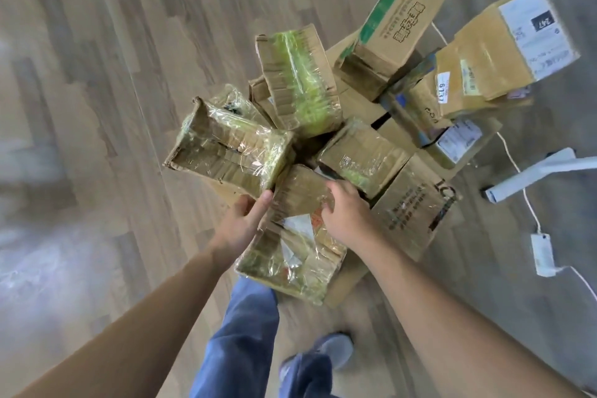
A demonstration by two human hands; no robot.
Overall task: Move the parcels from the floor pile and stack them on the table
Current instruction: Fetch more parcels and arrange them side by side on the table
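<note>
A pile of several cardboard parcels [365,100] lies on the wooden floor, many wrapped in shiny clear tape. Nearest me is a taped brown parcel [294,236] with a white label. My left hand [242,223] grips its left side, thumb up along the edge. My right hand [345,213] curls over its right top edge. Another taped parcel [226,149] lies just above my left hand, and a green-taped one [300,77] sits on top of the pile. No table top is in view.
A white cable [517,168] with a power adapter [544,255] runs across the floor right of the pile. A white table foot [533,178] lies there too. My legs and grey shoes [332,352] stand below the parcels. Bare wooden floor [113,107] stretches left.
</note>
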